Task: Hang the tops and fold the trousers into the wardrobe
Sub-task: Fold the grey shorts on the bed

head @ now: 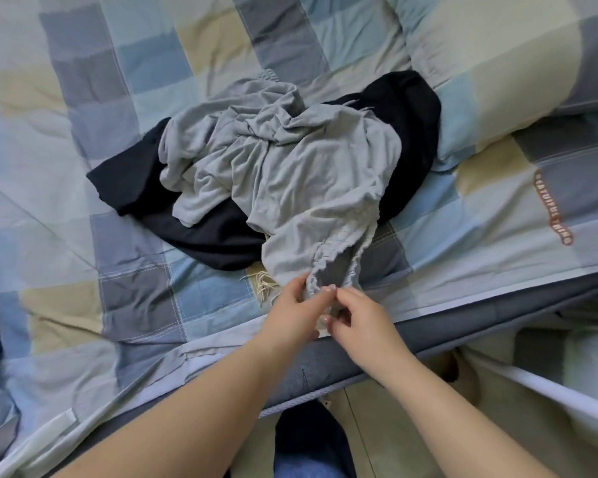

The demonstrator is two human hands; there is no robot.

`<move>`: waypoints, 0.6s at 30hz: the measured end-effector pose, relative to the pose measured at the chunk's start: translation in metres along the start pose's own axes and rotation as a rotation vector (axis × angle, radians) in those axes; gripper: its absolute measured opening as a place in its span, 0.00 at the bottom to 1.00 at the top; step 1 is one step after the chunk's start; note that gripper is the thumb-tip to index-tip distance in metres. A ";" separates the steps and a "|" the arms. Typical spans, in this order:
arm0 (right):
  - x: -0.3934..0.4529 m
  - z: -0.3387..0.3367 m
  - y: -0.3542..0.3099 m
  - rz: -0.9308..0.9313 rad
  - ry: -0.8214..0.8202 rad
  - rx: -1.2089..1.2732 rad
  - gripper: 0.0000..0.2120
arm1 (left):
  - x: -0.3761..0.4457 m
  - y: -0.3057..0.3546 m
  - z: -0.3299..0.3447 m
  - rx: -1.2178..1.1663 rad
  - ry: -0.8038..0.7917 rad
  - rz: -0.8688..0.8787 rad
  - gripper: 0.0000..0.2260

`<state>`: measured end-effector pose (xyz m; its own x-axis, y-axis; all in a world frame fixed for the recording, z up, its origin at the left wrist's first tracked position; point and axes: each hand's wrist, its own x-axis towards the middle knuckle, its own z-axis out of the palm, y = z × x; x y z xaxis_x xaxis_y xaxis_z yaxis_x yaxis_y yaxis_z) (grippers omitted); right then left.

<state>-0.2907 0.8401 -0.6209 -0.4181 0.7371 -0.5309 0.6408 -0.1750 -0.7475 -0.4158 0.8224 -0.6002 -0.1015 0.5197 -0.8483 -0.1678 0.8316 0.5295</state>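
Barely begun, by the look of the head view: the crumpled light-grey jersey trousers (283, 174) lay in a loose heap on the blue, grey and cream checked quilt (83, 132), draped over a rumpled black garment (208, 232) that spread out beyond the fingers and to either side of the grey cloth. No wardrobe or hanger showed anywhere, and nothing looked folded or hung, so both halves of the job seemed left to do

Both hands met at the gathered elastic end of the grey trousers, at the near edge of the bed. The left hand (297, 312) had its fingers curled round the bunched hem from the left, thumb on top. The right hand (359, 319) pinched the same gathered cloth just beside the left fingertips, its fingers bent in close. The rest of the grey garment trailed away from the fingers, up across the black one. A cream fringed scrap (261, 282) peeked out just left of the left fingers, under the grey cloth. A checked pillow (497, 74) sat well beyond the right hand
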 end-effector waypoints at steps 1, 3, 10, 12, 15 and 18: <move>-0.011 -0.001 -0.015 -0.040 -0.017 -0.004 0.06 | -0.010 0.009 -0.003 -0.020 -0.016 -0.001 0.12; -0.031 0.000 -0.042 -0.133 -0.044 0.006 0.06 | -0.029 0.027 -0.016 -0.027 -0.037 0.011 0.10; -0.071 0.011 -0.126 -0.227 -0.145 -0.096 0.08 | -0.105 0.057 -0.087 0.255 0.131 0.216 0.05; -0.071 0.009 -0.150 -0.201 -0.159 -0.124 0.05 | -0.130 0.071 -0.103 0.311 0.155 0.280 0.04; -0.076 0.011 -0.201 -0.221 -0.141 -0.114 0.05 | -0.172 0.094 -0.128 0.367 0.182 0.398 0.04; -0.085 0.022 -0.252 -0.267 -0.131 -0.057 0.08 | -0.220 0.117 -0.162 0.395 0.211 0.513 0.03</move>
<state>-0.4310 0.8073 -0.3961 -0.6541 0.6607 -0.3682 0.5301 0.0533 -0.8462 -0.5715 0.7740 -0.3517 -0.2686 0.8512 -0.4509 0.3191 0.5203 0.7921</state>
